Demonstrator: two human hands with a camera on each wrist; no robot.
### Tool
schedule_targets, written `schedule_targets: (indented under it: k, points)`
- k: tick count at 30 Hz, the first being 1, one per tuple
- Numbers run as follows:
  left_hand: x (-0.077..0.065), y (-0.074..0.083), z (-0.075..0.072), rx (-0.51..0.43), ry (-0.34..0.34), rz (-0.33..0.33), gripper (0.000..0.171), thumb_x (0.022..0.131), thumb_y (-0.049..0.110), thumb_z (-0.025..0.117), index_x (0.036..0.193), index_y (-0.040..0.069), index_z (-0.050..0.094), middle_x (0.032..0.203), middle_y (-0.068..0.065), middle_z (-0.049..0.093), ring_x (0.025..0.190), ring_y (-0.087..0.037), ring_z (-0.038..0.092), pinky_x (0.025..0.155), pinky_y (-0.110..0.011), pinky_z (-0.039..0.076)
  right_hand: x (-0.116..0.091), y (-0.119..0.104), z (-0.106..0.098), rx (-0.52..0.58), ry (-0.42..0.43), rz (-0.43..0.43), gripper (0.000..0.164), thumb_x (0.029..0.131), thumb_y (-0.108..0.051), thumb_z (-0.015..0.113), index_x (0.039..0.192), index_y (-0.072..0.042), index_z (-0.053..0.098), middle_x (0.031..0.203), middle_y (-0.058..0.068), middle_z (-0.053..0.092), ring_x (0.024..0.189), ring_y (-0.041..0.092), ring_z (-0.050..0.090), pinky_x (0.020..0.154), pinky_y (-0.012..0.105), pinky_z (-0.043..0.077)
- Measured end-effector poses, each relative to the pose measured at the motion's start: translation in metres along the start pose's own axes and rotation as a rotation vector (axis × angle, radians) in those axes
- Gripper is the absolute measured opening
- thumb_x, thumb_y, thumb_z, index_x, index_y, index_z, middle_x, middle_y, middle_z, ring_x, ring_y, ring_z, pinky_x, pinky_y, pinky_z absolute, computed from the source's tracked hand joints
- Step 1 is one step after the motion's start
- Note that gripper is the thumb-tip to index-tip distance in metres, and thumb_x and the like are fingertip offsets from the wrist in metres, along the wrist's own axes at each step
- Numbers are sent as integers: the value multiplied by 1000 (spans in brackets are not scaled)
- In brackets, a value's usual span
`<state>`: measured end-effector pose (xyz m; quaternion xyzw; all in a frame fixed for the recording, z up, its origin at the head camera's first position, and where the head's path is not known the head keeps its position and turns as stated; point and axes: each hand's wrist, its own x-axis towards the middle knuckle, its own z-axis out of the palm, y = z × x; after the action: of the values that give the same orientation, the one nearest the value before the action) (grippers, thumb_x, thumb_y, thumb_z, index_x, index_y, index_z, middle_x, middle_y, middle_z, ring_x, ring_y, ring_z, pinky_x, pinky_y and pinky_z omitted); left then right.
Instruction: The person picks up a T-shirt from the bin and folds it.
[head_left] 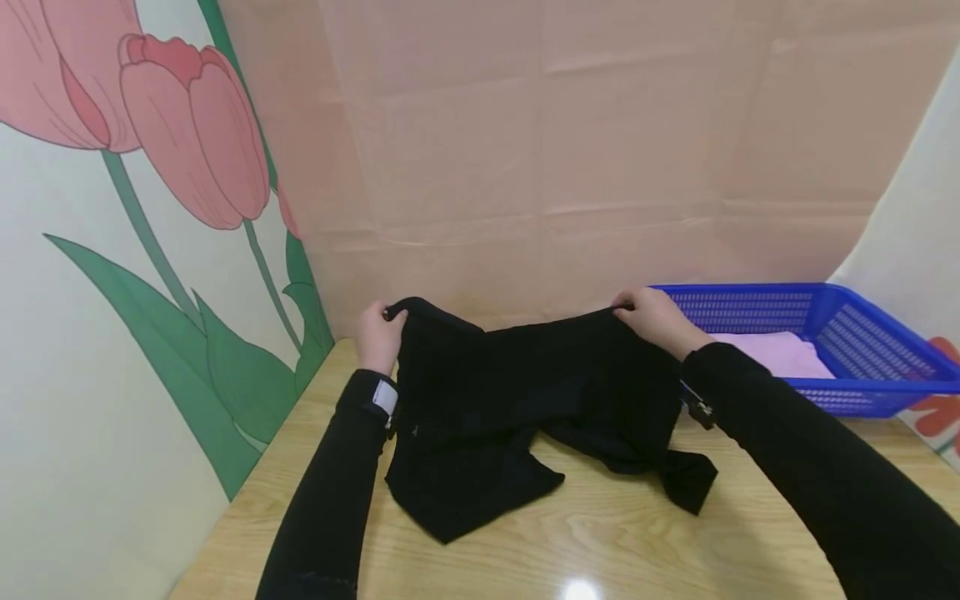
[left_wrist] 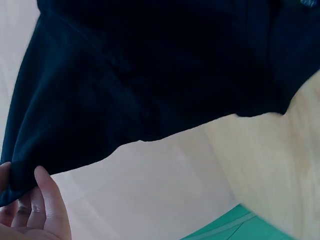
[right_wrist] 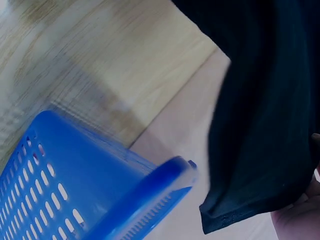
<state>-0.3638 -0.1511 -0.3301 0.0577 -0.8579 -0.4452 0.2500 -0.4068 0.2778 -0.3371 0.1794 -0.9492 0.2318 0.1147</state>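
Note:
A black garment [head_left: 502,375] is stretched between both hands over the table, its upper edge raised and two loose flaps hanging below. My left hand [head_left: 378,337] pinches its upper left corner; in the left wrist view, thumb and fingers [left_wrist: 47,200] of that hand have the cloth between them. At the upper right edge, my right hand [head_left: 660,319] grips the cloth, close to the basket. In the right wrist view, a stitched hem [right_wrist: 250,212] shows beside the right hand [right_wrist: 300,215], which is partly cut off by the frame. The right flap is twisted at its lower end.
A blue plastic basket [head_left: 885,333] with slotted walls stands at the back right of the wooden table [head_left: 600,542]. Folded pink cloth [head_left: 783,354] lies inside it. Behind the table hangs a pinkish-beige sheet [head_left: 525,167], and a tulip-patterned wall covering [head_left: 187,158] stands at left.

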Motion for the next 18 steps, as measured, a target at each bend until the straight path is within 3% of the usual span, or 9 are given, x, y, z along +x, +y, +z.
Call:
schedule_targets:
  k: [6, 12, 15, 18]
  points:
    - [-4, -13, 19, 17, -60, -20, 24, 95, 17, 67, 110, -2, 67, 105, -19, 68, 96, -33, 65, 84, -45, 50, 8, 7, 11, -48, -63, 37, 21, 99, -6, 55, 111, 8, 65, 109, 27, 65, 103, 42, 60, 92, 57, 45]
    - [-12, -16, 23, 20, -119, -47, 21, 96, 20, 67, 109, 3, 69, 95, -13, 72, 82, -27, 69, 74, -40, 53, 0, -2, 11, -67, -112, -22, 23, 99, -7, 56, 114, 7, 66, 114, 28, 65, 108, 45, 59, 92, 58, 46]
    - [-20, -11, 20, 113, -158, -1, 22, 96, 23, 67, 109, 6, 69, 97, -11, 72, 85, -26, 68, 75, -40, 53, -12, -15, 8, -65, -113, -75, 22, 99, -8, 58, 114, 5, 67, 113, 26, 66, 108, 44, 60, 92, 58, 46]
    - [-36, -2, 15, 225, -247, 79, 23, 96, 26, 68, 110, 8, 70, 101, -10, 72, 90, -27, 67, 78, -42, 52, -31, -29, 8, -84, -95, -169, 19, 95, -7, 64, 111, 3, 69, 109, 21, 68, 105, 41, 62, 91, 56, 48]
